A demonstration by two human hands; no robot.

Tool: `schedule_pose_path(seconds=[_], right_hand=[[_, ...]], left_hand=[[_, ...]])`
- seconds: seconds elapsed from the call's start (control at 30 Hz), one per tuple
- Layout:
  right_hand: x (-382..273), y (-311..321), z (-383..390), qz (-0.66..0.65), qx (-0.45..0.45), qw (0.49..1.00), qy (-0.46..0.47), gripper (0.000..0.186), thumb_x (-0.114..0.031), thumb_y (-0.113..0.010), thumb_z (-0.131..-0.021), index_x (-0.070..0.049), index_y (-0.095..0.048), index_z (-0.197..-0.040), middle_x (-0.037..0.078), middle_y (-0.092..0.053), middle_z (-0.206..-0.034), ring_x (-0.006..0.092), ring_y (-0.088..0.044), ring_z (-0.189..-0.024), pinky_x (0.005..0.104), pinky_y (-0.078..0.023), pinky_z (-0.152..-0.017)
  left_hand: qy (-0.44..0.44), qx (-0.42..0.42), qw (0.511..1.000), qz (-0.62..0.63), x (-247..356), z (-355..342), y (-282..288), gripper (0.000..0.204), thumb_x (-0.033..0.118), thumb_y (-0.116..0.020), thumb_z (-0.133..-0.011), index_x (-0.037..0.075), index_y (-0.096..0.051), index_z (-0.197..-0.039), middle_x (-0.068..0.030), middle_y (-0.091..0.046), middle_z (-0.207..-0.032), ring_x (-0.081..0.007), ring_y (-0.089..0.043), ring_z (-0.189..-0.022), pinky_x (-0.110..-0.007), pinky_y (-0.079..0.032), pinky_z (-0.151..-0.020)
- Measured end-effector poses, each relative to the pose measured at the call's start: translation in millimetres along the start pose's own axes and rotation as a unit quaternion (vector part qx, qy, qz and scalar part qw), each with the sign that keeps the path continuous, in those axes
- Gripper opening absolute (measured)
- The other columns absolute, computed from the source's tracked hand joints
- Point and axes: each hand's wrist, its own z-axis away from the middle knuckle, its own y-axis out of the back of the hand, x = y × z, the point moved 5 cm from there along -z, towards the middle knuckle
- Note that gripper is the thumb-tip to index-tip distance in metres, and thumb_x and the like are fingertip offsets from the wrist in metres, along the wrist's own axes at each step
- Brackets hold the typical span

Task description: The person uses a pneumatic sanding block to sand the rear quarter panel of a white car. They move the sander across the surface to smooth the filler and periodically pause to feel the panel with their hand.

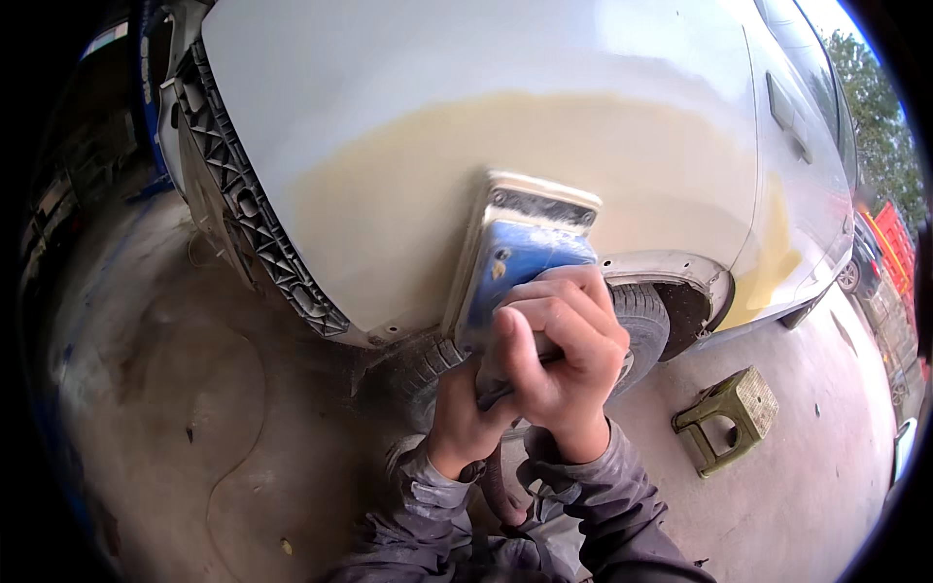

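Both my hands are closed around a blue orbital sander (525, 251) with a flat rectangular pad. My right hand (569, 355) wraps over its body from the right. Lower down and to the left, my left hand (460, 413) grips the rear end, its fingers partly hidden. The sander's pad lies against a beige-coated patch (389, 223) on a white car's body panel (466, 49), just left of the wheel arch. Pale dust coats the tool. A thick hose (501, 491) hangs below my hands, between my forearms.
A tyre (641, 316) stands under the arch at the right of my hands. On the concrete floor sits a greenish plastic stool (743, 413). Black bracketing (238, 194) edges the car's left end. A thin cable (255, 447) curves across the floor at left.
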Motion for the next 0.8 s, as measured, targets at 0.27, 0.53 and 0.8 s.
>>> schedule_pose_path(seconds=[0.27,0.53,0.8], right_hand=[[4.9,-2.9,33.4,0.005,-0.007,1.0,-0.019,0.007,-0.003,-0.073,-0.076,-0.004,-0.067,-0.074,0.005,-0.067,-0.076,0.0228,-0.059,-0.078,0.0323,-0.048,-0.074],[36.5,66.9,-27.0,0.019,0.042,0.999,-0.022,0.007,-0.002,-0.072,-0.078,-0.002,-0.067,-0.073,0.005,-0.068,-0.074,0.0234,-0.06,-0.074,0.0325,-0.049,-0.069],[17.1,9.7,44.0,-0.006,0.001,1.0,-0.012,0.011,-0.008,-0.078,-0.071,-0.007,-0.067,-0.075,0.001,-0.067,-0.079,0.0223,-0.059,-0.079,0.0319,-0.048,-0.072]], left_hand=[[0.015,0.045,0.999,0.017,-19.9,15.6,-8.1,0.06,0.055,-0.07,-0.087,-0.002,-0.066,-0.106,-0.019,-0.071,-0.094,-0.0302,-0.072,-0.091,-0.039,-0.054,-0.072],[0.026,-0.028,0.999,-0.002,24.7,-38.6,-68.6,0.057,0.048,-0.078,-0.081,-0.004,-0.062,-0.098,-0.0229,-0.067,-0.081,-0.0388,-0.071,-0.08,-0.042,-0.052,-0.065],[0.01,0.022,1.0,-0.012,-7.5,18.1,-27.5,0.054,0.049,-0.055,-0.097,0.0,-0.061,-0.119,-0.0157,-0.067,-0.113,-0.027,-0.067,-0.106,-0.037,-0.052,-0.085]])
